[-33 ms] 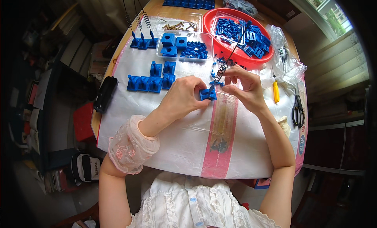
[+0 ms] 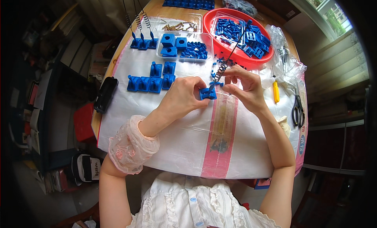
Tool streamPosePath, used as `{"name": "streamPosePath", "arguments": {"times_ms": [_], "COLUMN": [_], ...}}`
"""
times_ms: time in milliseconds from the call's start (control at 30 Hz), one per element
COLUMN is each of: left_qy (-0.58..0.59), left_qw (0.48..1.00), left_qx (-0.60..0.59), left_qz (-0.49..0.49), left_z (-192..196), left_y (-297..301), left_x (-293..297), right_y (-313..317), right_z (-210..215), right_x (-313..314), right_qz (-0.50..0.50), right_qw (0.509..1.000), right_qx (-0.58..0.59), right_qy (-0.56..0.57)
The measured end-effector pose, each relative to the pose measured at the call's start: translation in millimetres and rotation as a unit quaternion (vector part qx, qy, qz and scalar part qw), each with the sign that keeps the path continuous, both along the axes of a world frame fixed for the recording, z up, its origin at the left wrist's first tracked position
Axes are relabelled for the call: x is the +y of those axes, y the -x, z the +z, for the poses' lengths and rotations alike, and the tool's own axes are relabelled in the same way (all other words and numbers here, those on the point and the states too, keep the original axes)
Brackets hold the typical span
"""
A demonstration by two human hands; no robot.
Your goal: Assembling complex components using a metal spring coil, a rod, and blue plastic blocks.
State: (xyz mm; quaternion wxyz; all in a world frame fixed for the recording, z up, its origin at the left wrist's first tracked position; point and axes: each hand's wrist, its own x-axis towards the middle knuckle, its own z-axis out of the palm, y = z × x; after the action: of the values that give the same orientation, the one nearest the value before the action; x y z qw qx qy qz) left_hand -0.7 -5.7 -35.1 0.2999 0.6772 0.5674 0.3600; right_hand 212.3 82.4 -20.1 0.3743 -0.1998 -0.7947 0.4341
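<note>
My left hand (image 2: 182, 94) grips a small blue plastic base (image 2: 207, 93) by its left side, thumb and fingers closed round it. From this base rises a black coil spring (image 2: 220, 72) with a long straight wire that slants up to the right. Just right of the coil is my right hand (image 2: 245, 86), its thumb and forefinger curved and apart; whether a fingertip touches the coil I cannot tell. Several similar blue bases with pegs (image 2: 155, 84) stand left of my hands. Small blue pieces (image 2: 218, 63) lie scattered beyond my fingers.
A clear box (image 2: 161, 55) holds blue blocks and small parts; another behind it holds brass-coloured screws (image 2: 178, 26). Blue parts fill a red basin (image 2: 251, 63). Finished-looking spring stands (image 2: 143, 43) are far left. A yellow screwdriver (image 2: 276, 92), scissors (image 2: 298, 112) and black case (image 2: 106, 95) lie toward the sides.
</note>
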Motion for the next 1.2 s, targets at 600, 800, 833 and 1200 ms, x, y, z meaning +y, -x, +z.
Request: {"name": "streamPosePath", "arguments": {"times_ms": [600, 800, 833, 1200], "left_qy": [0.047, 0.079, 0.088, 0.054], "left_qw": [0.976, 0.961, 0.957, 0.919], "left_qx": [-0.206, -0.254, -0.266, -0.364], "left_qz": [-0.06, -0.069, -0.074, -0.14], "left_z": [25.5, 41.0, 42.2, 42.7], "left_y": [-4.1, -6.0, -6.0, -7.6], "left_x": [-1.6, -6.8, -7.0, -8.3], "right_y": [-10.1, -11.5, -12.1, -16.1], "right_z": [43.1, 50.8, 51.3, 72.9], "right_x": [-8.4, -11.7, -12.6, -22.6], "right_qz": [-0.032, -0.037, -0.039, -0.049], "right_qw": [0.997, 0.998, 0.998, 0.995], "right_qx": [0.06, 0.036, 0.047, 0.082], "right_qy": [0.035, 0.024, 0.031, 0.021]}}
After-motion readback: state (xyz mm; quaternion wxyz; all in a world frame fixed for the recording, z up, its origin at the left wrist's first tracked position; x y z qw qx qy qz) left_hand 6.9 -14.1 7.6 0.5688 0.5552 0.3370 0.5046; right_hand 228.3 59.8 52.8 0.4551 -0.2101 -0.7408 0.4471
